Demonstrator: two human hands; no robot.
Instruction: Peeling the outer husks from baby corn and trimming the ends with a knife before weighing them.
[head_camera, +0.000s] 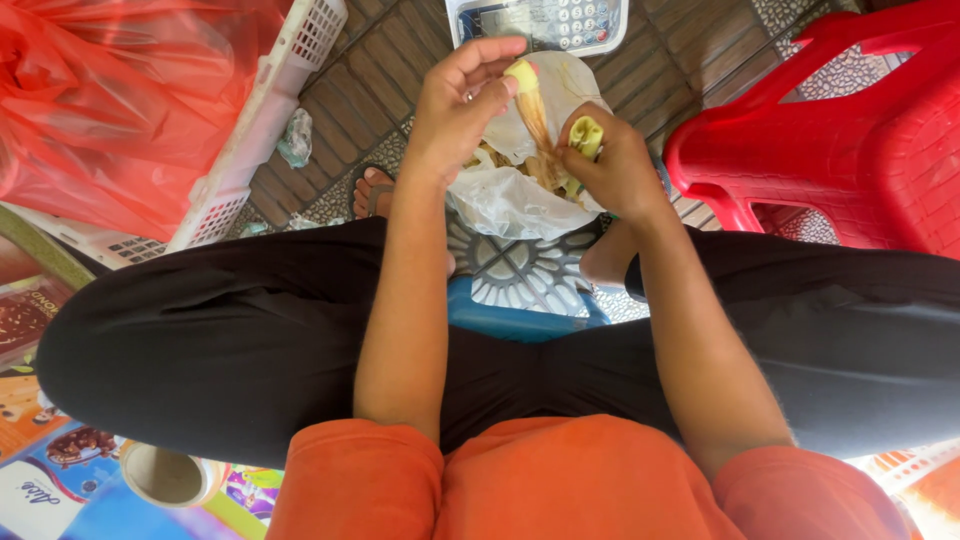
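My left hand (462, 95) pinches a small pale yellow-green piece (521, 75) with a stringy tan strip (537, 125) hanging from it. My right hand (612, 165) grips another yellow-green piece (586, 135) between thumb and fingers. Both hands hover over a crumpled clear plastic bag (505, 200) holding more peelings, which rests on a blue stool with a white grille top (520, 275). I sit with black trousers and an orange shirt.
A red plastic chair (850, 130) stands at the right. A white plastic basket (260, 120) with a red plastic bag (110, 90) is at the left. A calculator-like device (540, 22) lies ahead on the tiled floor. A tape roll (170, 475) and printed packages lie at lower left.
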